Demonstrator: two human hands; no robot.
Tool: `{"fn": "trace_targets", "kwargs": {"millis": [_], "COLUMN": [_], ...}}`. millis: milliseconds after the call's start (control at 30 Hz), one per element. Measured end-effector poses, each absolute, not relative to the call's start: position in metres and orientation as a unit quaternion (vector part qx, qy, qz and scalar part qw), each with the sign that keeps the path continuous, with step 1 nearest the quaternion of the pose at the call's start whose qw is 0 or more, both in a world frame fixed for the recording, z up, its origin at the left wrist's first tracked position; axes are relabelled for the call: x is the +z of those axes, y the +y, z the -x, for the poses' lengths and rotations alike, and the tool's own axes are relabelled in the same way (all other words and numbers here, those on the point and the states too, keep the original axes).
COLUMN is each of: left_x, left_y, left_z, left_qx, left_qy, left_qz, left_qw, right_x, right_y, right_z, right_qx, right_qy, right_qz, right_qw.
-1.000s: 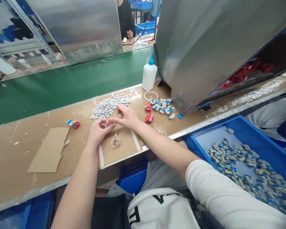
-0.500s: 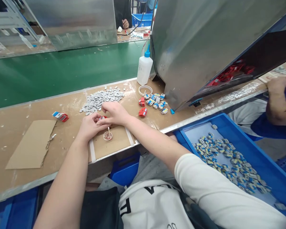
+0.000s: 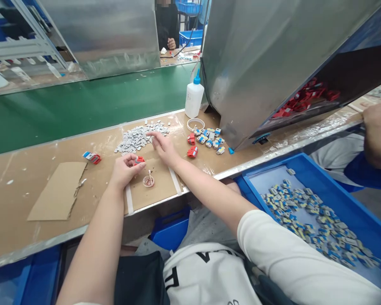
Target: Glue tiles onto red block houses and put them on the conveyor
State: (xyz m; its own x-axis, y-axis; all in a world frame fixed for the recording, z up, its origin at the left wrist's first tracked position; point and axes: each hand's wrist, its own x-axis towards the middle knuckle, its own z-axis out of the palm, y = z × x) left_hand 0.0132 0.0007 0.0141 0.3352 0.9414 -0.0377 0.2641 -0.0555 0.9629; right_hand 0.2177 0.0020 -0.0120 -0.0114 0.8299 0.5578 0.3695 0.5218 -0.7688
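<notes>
My left hand [image 3: 124, 170] pinches a small red plastic part [image 3: 139, 160] just above the brown worktop. My right hand [image 3: 162, 146] lies further back with its fingers stretched out, the fingertips at the edge of a heap of small grey metal pieces [image 3: 136, 138]. Nothing shows in the right hand. A tiny clear dish [image 3: 148, 181] with a stick in it sits just in front of both hands. Two more red parts [image 3: 191, 145] lie right of my right hand.
A white glue bottle [image 3: 193, 97] with a blue tip, a tape ring [image 3: 195, 124] and blue-and-white parts [image 3: 211, 137] stand at the back right under a tilted metal hopper [image 3: 266, 55]. A blue bin [image 3: 362, 212] of parts sits right. Cardboard [image 3: 59, 195] lies left, beyond it a green conveyor [image 3: 82, 106]. Another person's hand [image 3: 376, 127] shows far right.
My right hand has let go of the red part and reached back to the grey pieces, its fingers now spread. My left hand keeps the red part. The camera view shifted a little.
</notes>
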Motion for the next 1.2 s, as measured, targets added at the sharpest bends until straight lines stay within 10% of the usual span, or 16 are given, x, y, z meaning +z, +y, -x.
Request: {"fn": "trace_targets", "kwargs": {"millis": [867, 1200], "left_x": [0.010, 0.004], "left_y": [0.014, 0.019], "left_z": [-0.009, -0.012], "left_qx": [0.426, 0.435], "left_qy": [0.464, 0.411], "left_qz": [-0.602, -0.616], "left_qw": [0.491, 0.512], "right_x": [0.009, 0.005], "right_y": [0.047, 0.130], "right_z": [-0.264, -0.333], "right_qx": [0.222, 0.131], "right_qy": [-0.586, -0.647], "right_qz": [0.537, 0.728], "right_qw": [0.565, 0.182]}}
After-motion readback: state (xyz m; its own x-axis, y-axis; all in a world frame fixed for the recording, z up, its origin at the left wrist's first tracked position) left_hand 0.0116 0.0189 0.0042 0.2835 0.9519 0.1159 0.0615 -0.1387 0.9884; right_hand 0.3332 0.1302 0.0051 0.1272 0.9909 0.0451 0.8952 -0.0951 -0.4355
